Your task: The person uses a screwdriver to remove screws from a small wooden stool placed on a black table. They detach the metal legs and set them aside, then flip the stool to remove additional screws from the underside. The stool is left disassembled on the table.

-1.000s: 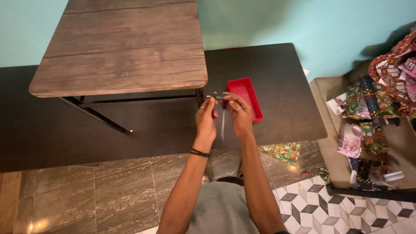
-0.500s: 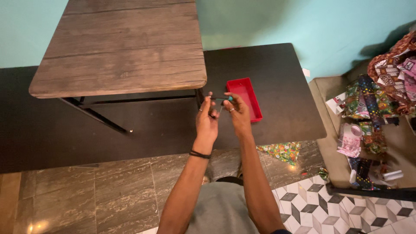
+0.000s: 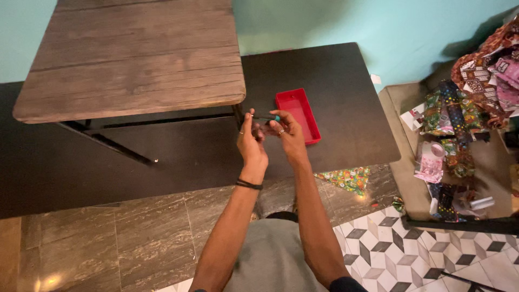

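Both my hands are raised together above the near edge of the black desk (image 3: 335, 86). My left hand (image 3: 250, 141) and right hand (image 3: 289, 135) have their fingers pinched on a small dark tool with a teal tip (image 3: 268, 117), held level between them. The red tray (image 3: 296, 114) sits just beyond my right hand, toward the desk's right end.

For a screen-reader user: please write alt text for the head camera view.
A person's left hand and right hand together pinch a small dark stick with a teal tip above a low black table, beside a shallow red rectangular plastic tray. A grey wooden tabletop stands at left.
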